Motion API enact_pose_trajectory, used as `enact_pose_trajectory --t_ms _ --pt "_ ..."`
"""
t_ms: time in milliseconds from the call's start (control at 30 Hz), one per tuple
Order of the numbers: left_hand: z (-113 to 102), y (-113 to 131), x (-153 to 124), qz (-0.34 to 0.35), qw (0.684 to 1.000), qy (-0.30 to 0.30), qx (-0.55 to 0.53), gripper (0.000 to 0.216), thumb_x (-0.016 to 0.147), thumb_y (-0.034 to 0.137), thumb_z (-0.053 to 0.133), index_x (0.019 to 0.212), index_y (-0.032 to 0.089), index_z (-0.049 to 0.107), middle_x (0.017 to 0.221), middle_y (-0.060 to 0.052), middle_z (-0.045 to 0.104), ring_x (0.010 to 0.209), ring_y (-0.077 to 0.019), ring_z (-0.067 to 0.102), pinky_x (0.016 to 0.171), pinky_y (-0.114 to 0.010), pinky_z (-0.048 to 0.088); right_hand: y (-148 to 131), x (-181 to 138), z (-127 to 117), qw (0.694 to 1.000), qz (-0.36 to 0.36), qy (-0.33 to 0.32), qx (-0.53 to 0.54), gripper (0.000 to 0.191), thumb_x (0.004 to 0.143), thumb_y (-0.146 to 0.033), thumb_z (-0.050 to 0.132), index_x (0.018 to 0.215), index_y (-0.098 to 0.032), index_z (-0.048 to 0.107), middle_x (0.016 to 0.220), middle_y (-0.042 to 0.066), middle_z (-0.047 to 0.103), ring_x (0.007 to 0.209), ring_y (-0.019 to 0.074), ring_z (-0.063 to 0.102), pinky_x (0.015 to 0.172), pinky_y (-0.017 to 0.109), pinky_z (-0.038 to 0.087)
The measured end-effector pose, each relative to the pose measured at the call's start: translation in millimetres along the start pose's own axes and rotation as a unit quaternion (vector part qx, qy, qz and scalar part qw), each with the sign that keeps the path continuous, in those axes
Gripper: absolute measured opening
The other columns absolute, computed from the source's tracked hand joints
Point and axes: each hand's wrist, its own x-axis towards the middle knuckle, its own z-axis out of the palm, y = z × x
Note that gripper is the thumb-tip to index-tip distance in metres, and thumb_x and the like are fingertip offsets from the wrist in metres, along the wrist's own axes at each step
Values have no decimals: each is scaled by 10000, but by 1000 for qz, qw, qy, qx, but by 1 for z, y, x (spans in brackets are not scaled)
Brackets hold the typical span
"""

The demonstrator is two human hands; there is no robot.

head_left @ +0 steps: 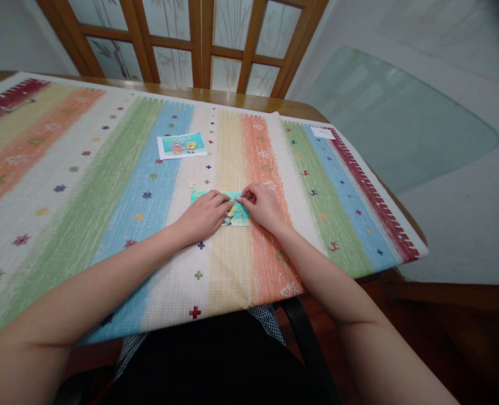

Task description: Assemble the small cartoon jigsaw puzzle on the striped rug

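Note:
A small teal picture puzzle (241, 220) with a yellow cartoon figure lies flat on the striped tablecloth, partly covered by my hands. Across its left and middle rests my left hand (207, 214), palm down, fingers stretched over the surface. My right hand (264, 208) is at the upper right edge, thumb and forefinger pinched together; whatever is between them is too small to make out. The fingertips of both hands almost meet over the picture. Just past its upper left corner lies a small pale loose piece (190, 185), like a jigsaw piece.
Farther back lies a printed card (184, 145) with a similar teal cartoon scene and a white border. A white slip of paper (322, 133) is near the table's far right corner. The striped tablecloth (148, 185) covers the table; wooden glazed doors (201, 45) stand behind.

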Motion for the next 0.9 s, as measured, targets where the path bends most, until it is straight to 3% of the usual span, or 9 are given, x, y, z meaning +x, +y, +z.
enact_pose_trajectory --t_ms 233,367,467,600,733,800,900 --pt "1 -1 0 3 1000 4 7 357 1031 225 446 1323 117 622 1262 -147 631 1174 -287 517 1039 -441 456 5 0 -23 997 -78 -14 25 266 1031 -299 498 1033 -178 735 984 110 658 986 241 599 884 362 442" --pt "2 -1 0 -3 1000 -7 14 383 1028 226 452 1379 173 598 1300 -131 614 1189 -284 510 1026 -440 447 2 -15 -35 982 -151 -80 -75 314 992 -208 503 1167 -205 764 1067 134 659 1023 270 571 907 411 430" --pt "4 4 2 -9 999 -26 26 407 1017 207 463 1402 180 592 1338 -137 596 1216 -298 495 1032 -450 439 -3 -23 -37 968 -171 -95 -154 344 999 -203 499 1222 -220 761 1092 140 670 1041 290 539 901 436 404" --pt "-2 6 2 -46 999 -11 1 399 1011 179 450 1375 179 614 1331 -137 606 1224 -295 509 1040 -465 452 -7 -13 -41 961 -172 -104 -189 291 975 -200 551 1141 -233 788 1089 126 673 1045 293 550 874 425 392" --pt "-32 -22 -16 -119 988 95 -27 393 969 108 427 1278 189 655 1217 -115 656 1159 -263 556 1005 -446 482 -16 18 -36 973 -170 -105 -120 318 951 -187 587 1227 -227 738 1114 117 680 1025 268 597 865 388 420" --pt "-47 -45 -33 -148 983 107 -15 350 972 126 415 1192 175 683 1119 -109 684 1079 -257 585 990 -449 485 -26 35 -25 976 -177 -112 -67 324 965 -202 591 1267 -212 707 1091 109 701 1025 256 616 889 379 435" --pt "-56 -75 -59 -199 975 103 -14 278 979 222 450 1117 162 684 1068 -105 695 1046 -264 604 995 -467 481 -49 58 2 973 -195 -125 -23 255 988 -211 574 1176 -197 747 1081 111 709 1035 242 621 921 368 440"
